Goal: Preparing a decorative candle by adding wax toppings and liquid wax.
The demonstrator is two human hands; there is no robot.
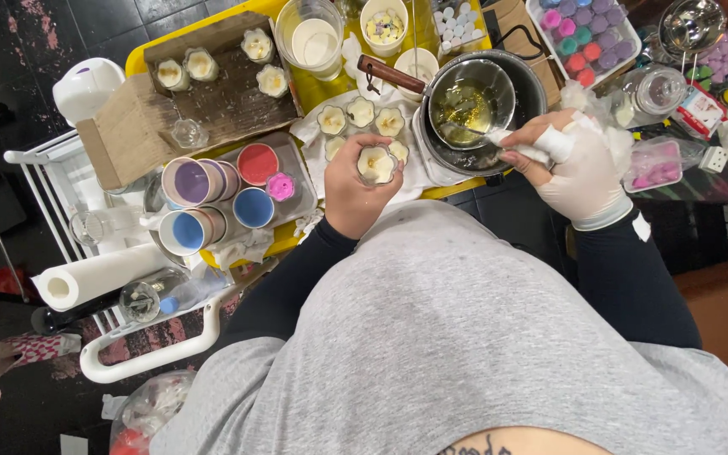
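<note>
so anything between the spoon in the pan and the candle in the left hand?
Nothing visible. The left hand holds the candle just left of the pan, whose rim is the only thing to clear. The gloved right hand has the spoon dipped in the pan. Other candles sit behind, off that line.

Small flower-shaped candle cup (377, 163), pale scalloped rim, filled with cream-white wax, held upright in the bare left hand (353, 187) at the centre of the view, fingers wrapped round its sides from six o'clock. Touching or just beside similar filled cups at twelve o'clock. Thin metal spoon (473, 133), handle wrapped in white, pinched in the gloved right hand (579, 168) at three o'clock of the cup, bowl dipped into the melting pot (471, 101). Shiny steel pot, wooden handle pointing to ten o'clock, holding clear yellowish liquid.
</note>
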